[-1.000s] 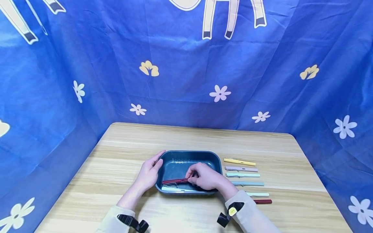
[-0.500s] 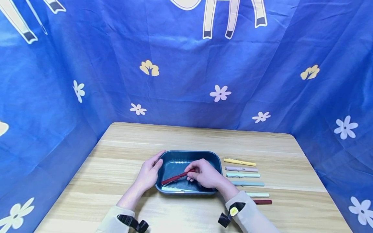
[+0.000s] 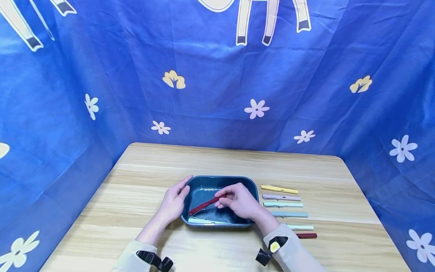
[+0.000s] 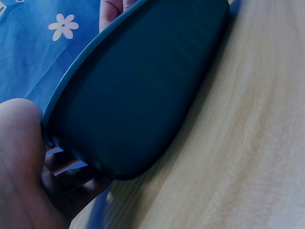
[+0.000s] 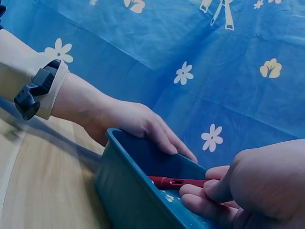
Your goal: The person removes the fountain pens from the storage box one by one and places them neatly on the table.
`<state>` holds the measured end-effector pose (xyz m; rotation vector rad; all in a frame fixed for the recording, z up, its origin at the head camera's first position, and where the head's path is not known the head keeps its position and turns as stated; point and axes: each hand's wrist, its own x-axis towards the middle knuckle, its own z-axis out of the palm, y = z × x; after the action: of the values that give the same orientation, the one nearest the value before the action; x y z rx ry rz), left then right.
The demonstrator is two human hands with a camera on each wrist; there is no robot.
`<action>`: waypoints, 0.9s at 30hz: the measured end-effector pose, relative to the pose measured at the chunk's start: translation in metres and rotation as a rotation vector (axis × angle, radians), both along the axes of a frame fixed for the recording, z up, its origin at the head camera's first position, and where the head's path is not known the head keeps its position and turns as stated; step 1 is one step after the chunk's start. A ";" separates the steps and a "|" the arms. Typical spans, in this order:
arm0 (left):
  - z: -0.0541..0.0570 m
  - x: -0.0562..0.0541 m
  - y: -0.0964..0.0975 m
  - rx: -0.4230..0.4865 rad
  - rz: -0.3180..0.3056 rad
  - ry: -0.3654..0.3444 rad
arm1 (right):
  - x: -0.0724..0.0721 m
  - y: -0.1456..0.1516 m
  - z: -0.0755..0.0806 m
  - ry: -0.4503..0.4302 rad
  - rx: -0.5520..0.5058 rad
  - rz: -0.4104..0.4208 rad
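Note:
A dark teal box (image 3: pixel 204 185) with rounded corners stands on the table. My left hand (image 3: pixel 174 202) grips its left side, thumb at the rim and fingers against the outer wall. Over the box's inside, my right hand (image 3: pixel 239 202) pinches a dark red pen (image 3: pixel 204 206) between thumb and fingers. The pen slants, its left end low by the box's near left corner and its right end among the fingers. A pale pen (image 3: pixel 202 220) with a wire clip lies along the near wall inside, partly hidden by the rim. The right wrist view shows the red pen (image 5: pixel 174 182) behind the wall.
Right of the box, pens lie in a column on the wooden table (image 3: pixel 153 162): yellow (image 3: pixel 279 189), lilac (image 3: pixel 281 197), mint, blue, pale green and a dark red one (image 3: pixel 306 235). My right forearm covers some of their left ends. A blue patterned cloth (image 3: pixel 210 94) surrounds the table.
The right hand has raised the red pen's right end and shifted slightly away from me, so the pen slants more steeply. The left hand and the box have stayed in place.

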<state>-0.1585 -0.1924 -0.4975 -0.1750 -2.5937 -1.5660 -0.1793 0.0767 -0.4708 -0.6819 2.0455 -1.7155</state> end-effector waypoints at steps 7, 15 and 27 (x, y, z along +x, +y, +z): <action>-0.001 -0.001 0.000 0.006 -0.003 -0.001 | 0.002 0.005 0.006 -0.047 -0.038 -0.017; -0.001 -0.002 0.000 0.004 -0.008 0.005 | 0.005 0.013 0.014 -0.071 -0.133 -0.006; 0.002 -0.001 0.001 -0.002 -0.004 0.000 | 0.009 0.038 0.030 -0.077 -0.174 -0.030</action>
<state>-0.1600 -0.1917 -0.4956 -0.1800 -2.5967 -1.5640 -0.1701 0.1151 -0.4407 -0.6301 1.8792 -1.9228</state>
